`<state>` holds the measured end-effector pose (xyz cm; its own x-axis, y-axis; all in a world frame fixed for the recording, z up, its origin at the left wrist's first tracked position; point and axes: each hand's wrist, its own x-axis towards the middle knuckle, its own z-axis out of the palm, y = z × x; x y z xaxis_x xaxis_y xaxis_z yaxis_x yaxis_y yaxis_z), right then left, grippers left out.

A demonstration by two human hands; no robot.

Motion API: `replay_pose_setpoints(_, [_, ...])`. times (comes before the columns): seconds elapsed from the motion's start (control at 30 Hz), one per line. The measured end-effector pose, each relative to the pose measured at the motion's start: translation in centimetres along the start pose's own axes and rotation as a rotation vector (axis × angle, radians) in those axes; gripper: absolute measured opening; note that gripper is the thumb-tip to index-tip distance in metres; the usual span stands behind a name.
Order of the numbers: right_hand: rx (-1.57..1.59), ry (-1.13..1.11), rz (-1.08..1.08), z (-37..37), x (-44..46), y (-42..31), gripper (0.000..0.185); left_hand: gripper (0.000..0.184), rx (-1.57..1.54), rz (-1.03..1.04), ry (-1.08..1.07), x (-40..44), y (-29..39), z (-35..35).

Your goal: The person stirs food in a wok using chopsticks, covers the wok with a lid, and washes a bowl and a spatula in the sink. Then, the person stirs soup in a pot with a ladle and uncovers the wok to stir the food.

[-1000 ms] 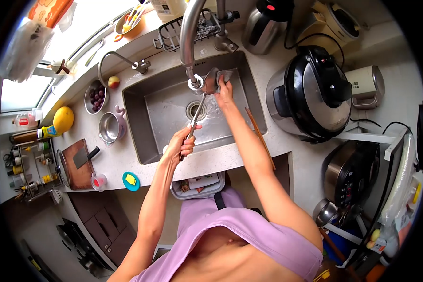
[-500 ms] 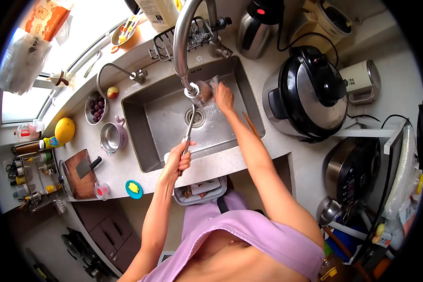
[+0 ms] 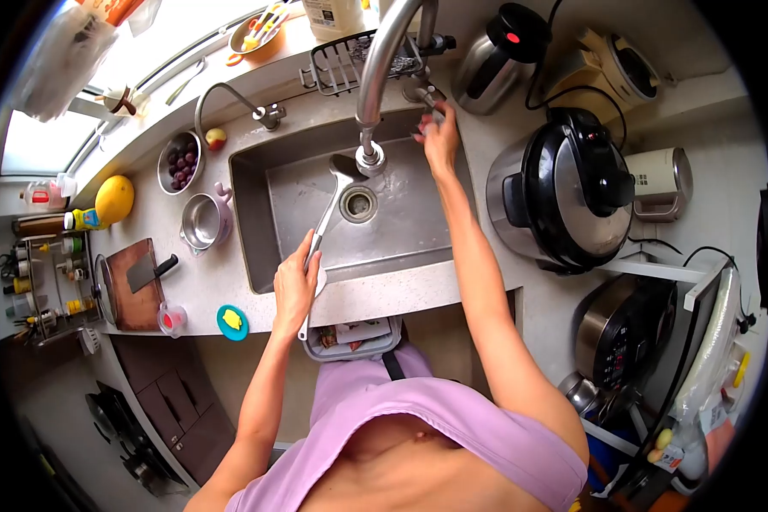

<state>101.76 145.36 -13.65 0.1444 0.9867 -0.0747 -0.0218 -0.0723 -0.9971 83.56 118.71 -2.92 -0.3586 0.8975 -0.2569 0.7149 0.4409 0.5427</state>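
Observation:
My left hand is closed round the handle of a long metal spatula. The spatula's broad head points away from me, beside the tap spout and above the sink drain. My right hand is at the sink's back right corner, close to the tap lever. Its fingers look apart and somewhat blurred, and whether they touch the lever is unclear. No water stream shows under the spout. The steel sink lies below both hands.
Right of the sink stands a pressure cooker, with a thermos behind it. On the left are a bowl of dark fruit, a small pot and a cleaver on a cutting board. A bin sits under the counter edge.
My right hand has left the spatula's head and moved back to the tap lever. The running water has stopped. My left hand and the spatula have shifted left, and the view has turned slightly.

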Motion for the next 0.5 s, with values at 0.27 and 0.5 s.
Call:
replay_pose_setpoints(0.27, [-0.615,-0.139,0.063,-0.1,-7.4,14.6,0.056,0.031,0.223,0.238,-0.082,1.5,-4.7,0.5])
replay_pose_setpoints(0.5, [0.484,-0.361,0.326,1.4,-3.2,-0.2,0.043,0.033,0.261,0.145,0.069,-0.2,0.9,-10.4])
